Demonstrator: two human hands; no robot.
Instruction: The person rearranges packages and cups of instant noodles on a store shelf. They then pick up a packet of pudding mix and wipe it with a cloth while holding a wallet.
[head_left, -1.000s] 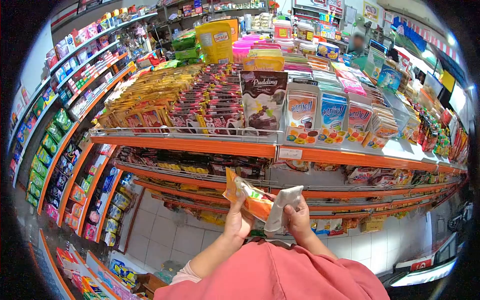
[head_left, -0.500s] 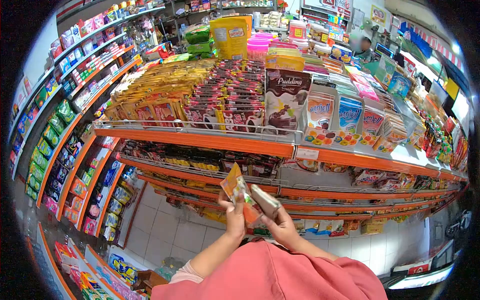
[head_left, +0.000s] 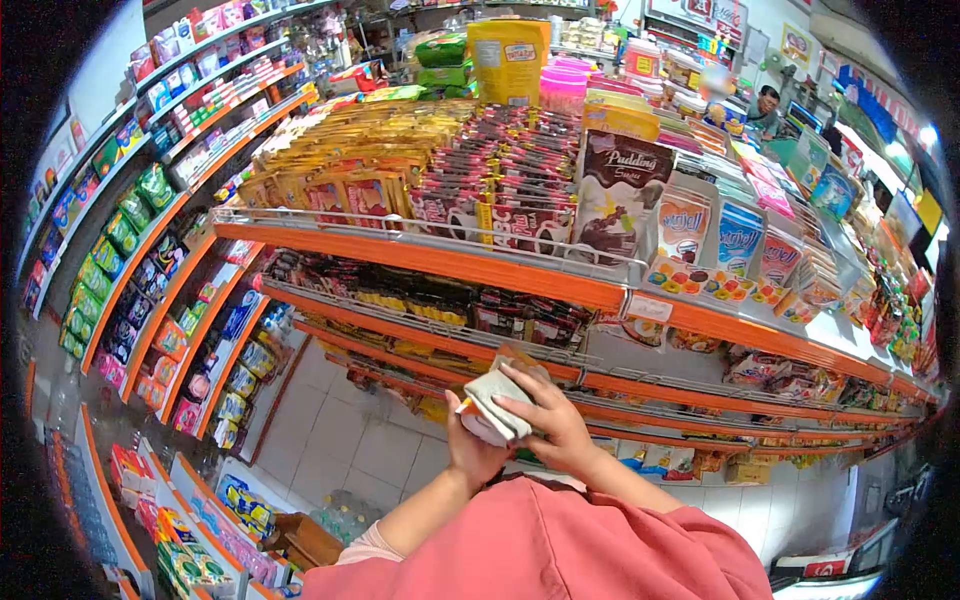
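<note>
My left hand (head_left: 473,448) is closed around the lower side of a small packet, seen mostly from its edge. A folded grey-white cloth (head_left: 496,402) lies over the packet, and my right hand (head_left: 552,412) presses it there with the fingers bent across it. Only a blurred brownish strip of the packet (head_left: 520,362) shows above the cloth; its printed face is hidden. Both hands are close together in front of my chest, below the top shelf's orange edge (head_left: 420,252).
A wire-railed shelf ahead holds sachets (head_left: 335,195), a Pudding pouch (head_left: 618,195) and Nutrijell boxes (head_left: 685,235). More stocked shelves (head_left: 120,235) curve along the left. A brown carton (head_left: 305,540) is low at the left. A person (head_left: 767,110) is at the far right back.
My right hand has brought the cloth over the packet, covering its orange front, which showed before. The shelves sit farther right in view as my head has turned slightly left.
</note>
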